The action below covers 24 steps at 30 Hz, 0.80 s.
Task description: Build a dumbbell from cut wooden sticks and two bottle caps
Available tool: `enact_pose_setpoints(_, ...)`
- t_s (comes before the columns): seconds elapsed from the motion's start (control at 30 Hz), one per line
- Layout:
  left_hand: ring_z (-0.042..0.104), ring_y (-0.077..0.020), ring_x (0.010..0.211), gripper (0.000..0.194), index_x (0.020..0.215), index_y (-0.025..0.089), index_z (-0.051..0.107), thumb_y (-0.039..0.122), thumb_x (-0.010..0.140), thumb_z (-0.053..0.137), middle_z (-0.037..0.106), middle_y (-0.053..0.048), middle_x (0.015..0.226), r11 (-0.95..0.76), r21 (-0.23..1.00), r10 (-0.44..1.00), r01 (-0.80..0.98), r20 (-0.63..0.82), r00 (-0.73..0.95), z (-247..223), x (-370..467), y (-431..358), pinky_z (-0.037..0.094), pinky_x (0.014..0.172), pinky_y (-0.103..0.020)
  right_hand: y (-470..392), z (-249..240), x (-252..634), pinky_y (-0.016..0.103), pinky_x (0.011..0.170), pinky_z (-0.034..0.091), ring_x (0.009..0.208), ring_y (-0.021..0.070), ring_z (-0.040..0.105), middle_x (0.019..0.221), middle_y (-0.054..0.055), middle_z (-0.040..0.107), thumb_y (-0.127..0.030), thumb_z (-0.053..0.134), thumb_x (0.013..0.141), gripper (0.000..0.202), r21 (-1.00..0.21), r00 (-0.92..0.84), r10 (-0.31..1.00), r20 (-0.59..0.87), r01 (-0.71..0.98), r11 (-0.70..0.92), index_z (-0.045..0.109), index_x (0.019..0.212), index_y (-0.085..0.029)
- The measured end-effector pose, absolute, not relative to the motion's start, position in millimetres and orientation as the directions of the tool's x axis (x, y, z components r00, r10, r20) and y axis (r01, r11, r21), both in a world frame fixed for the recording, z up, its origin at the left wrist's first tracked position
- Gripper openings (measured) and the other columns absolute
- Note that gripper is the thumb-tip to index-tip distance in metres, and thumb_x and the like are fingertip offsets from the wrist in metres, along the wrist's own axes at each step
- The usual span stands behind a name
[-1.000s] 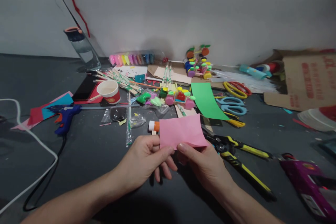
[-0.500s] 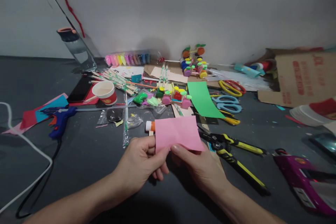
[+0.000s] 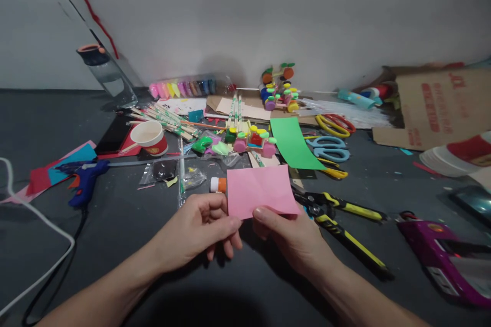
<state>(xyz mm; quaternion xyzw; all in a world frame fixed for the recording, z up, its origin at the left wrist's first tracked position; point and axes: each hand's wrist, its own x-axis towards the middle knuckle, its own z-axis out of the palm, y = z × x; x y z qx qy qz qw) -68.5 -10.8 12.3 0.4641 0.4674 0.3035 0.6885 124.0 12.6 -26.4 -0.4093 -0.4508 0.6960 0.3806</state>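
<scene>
A pink sheet of paper (image 3: 261, 191) is held up in front of me over the dark table. My right hand (image 3: 295, 230) pinches its lower right part, thumb in front and fingers behind. At the lower left corner, my left hand (image 3: 209, 227) has its thumb against the paper's edge with the fingers curled. Just beyond the left hand lies a glue stick (image 3: 218, 185) with a white cap, partly covered by the paper. Pliers (image 3: 345, 214) with black and yellow handles lie beside my right hand. A green paper sheet (image 3: 294, 143) rests behind the pink one.
To the left are a blue glue gun (image 3: 86, 179), a paper cup (image 3: 149, 138), coloured papers (image 3: 65, 168) and a water bottle (image 3: 109, 76). Wooden sticks (image 3: 164, 120) and small clay-wheeled models (image 3: 255, 138) stand mid-table. Scissors (image 3: 330, 148), cardboard (image 3: 441, 107) and a purple device (image 3: 441, 255) are on the right.
The left thumb has slid leftwards along the paper's lower edge, away from the right thumb. The view has shifted slightly. The pink paper stays held up.
</scene>
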Motion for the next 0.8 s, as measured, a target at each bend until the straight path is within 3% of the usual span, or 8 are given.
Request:
enact_pose_setpoints(0.17, 0.063, -0.0110, 0.048, 0.036, 0.080, 0.013, 0.062, 0.049, 0.086, 0.064, 0.070, -0.005, 0.063, 0.392, 0.920, 0.861, 0.004, -0.369, 0.350, 11.0, -69.1, -10.9, 0.040, 0.039, -0.014, 12.4, -25.7, 124.9, 0.026, 0.052, 0.038, 0.056, 0.0120, 0.044, 0.059, -0.001, 0.053, -0.047, 0.081, 0.075, 0.037, -0.939, -0.389, 0.897, -0.212, -0.173, -0.297, 0.062, 0.071, -0.015)
enact_pose_setpoints(0.23, 0.063, -0.0103, 0.048, 0.034, 0.078, 0.014, 0.061, 0.046, 0.087, 0.063, 0.069, -0.004, 0.062, 0.366, 0.930, 0.883, 0.025, -0.356, 0.305, 11.6, -69.4, -11.9, 0.040, 0.040, -0.014, 14.2, -23.4, 127.6, 0.025, 0.054, 0.040, 0.058, 0.0123, 0.047, 0.067, -0.001, 0.058, -0.044, 0.082, 0.076, 0.034, -0.945, -0.356, 0.913, -0.200, -0.176, -0.276, 0.066, 0.087, -0.017)
enact_pose_setpoints(0.3, 0.062, -0.0092, 0.049, 0.032, 0.075, 0.014, 0.061, 0.043, 0.089, 0.062, 0.069, -0.003, 0.062, 0.329, 0.943, 0.912, 0.057, -0.332, 0.242, 13.0, -69.5, -13.2, 0.040, 0.042, -0.014, 17.1, -18.5, 130.1, 0.025, 0.058, 0.044, 0.063, 0.0129, 0.054, 0.084, 0.000, 0.064, -0.041, 0.085, 0.074, 0.051, -0.947, -0.280, 0.944, -0.176, -0.214, -0.240, 0.061, 0.116, -0.024)
enact_pose_setpoints(0.37, 0.061, -0.0087, 0.049, 0.031, 0.072, 0.014, 0.062, 0.039, 0.091, 0.060, 0.069, -0.003, 0.062, 0.284, 0.955, 0.939, 0.080, -0.294, 0.177, 13.9, -68.2, -14.5, 0.043, 0.045, -0.016, 19.7, -12.7, 130.8, 0.025, 0.060, 0.047, 0.069, 0.0139, 0.059, 0.098, 0.001, 0.065, -0.042, 0.087, 0.071, 0.069, -0.936, -0.225, 0.960, -0.168, -0.268, -0.227, 0.051, 0.129, -0.031)
enact_pose_setpoints(0.43, 0.061, -0.0095, 0.050, 0.029, 0.071, 0.015, 0.062, 0.035, 0.091, 0.059, 0.069, -0.002, 0.062, 0.230, 0.967, 0.963, 0.107, -0.242, 0.120, 13.3, -65.2, -16.0, 0.046, 0.049, -0.018, 20.4, -8.8, 129.1, 0.026, 0.059, 0.048, 0.071, 0.0161, 0.060, 0.094, 0.003, 0.066, -0.045, 0.087, 0.069, 0.061, -0.920, -0.250, 0.950, -0.188, -0.294, -0.260, 0.059, 0.120, -0.027)
enact_pose_setpoints(0.5, 0.062, -0.0105, 0.051, 0.027, 0.069, 0.016, 0.063, 0.031, 0.090, 0.058, 0.068, -0.002, 0.060, 0.158, 0.973, 0.979, 0.168, -0.177, 0.105, 11.1, -61.1, -17.6, 0.048, 0.052, -0.019, 18.7, -8.9, 126.0, 0.027, 0.056, 0.047, 0.066, 0.0169, 0.058, 0.078, 0.004, 0.065, -0.047, 0.086, 0.069, 0.043, -0.910, -0.326, 0.919, -0.222, -0.269, -0.315, 0.067, 0.097, -0.019)
enact_pose_setpoints(0.6, 0.062, -0.0109, 0.050, 0.027, 0.066, 0.017, 0.065, 0.027, 0.090, 0.057, 0.067, -0.001, 0.056, 0.055, 0.958, 0.986, 0.282, -0.097, 0.137, 7.5, -55.7, -20.0, 0.046, 0.051, -0.019, 14.0, -14.9, 122.4, 0.026, 0.053, 0.042, 0.058, 0.0135, 0.049, 0.064, 0.001, 0.059, -0.047, 0.083, 0.072, 0.035, -0.913, -0.352, 0.903, -0.246, -0.228, -0.338, 0.066, 0.074, -0.016)
enact_pose_setpoints(0.8, 0.061, -0.0110, 0.045, 0.027, 0.063, 0.018, 0.063, 0.026, 0.088, 0.058, 0.066, 0.000, 0.052, 0.055, 0.943, 0.987, 0.327, -0.101, 0.124, 7.2, -52.1, -21.2, 0.044, 0.047, -0.019, 10.0, -21.4, 121.7, 0.024, 0.056, 0.038, 0.057, 0.0112, 0.046, 0.062, -0.001, 0.058, -0.049, 0.078, 0.078, 0.036, -0.931, -0.317, 0.918, -0.240, -0.194, -0.310, 0.065, 0.070, -0.017)
